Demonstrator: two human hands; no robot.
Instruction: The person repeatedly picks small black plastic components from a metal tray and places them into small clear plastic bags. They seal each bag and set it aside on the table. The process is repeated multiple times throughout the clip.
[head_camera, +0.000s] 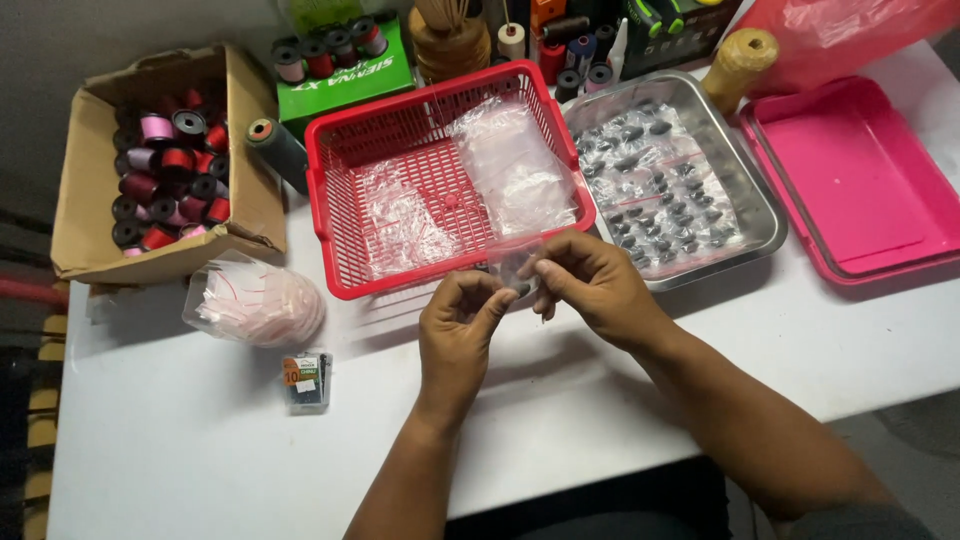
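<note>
My left hand (458, 325) and my right hand (590, 282) meet over the white table, just in front of a red plastic basket (340, 190). Both pinch a small clear plastic bag (512, 262) between their fingertips; a small dark item shows near its lower edge. The basket holds a few more clear bags (510, 165). To its right a metal tray (752, 190) is filled with several clear bags containing small dark pieces.
A cardboard box (85, 190) of thread spools stands at the left, with a bundle of empty clear bags (255, 300) and a small dark packet (306, 381) in front of it. A pink tray (860, 180) lies at the right. Spools and a green box line the back.
</note>
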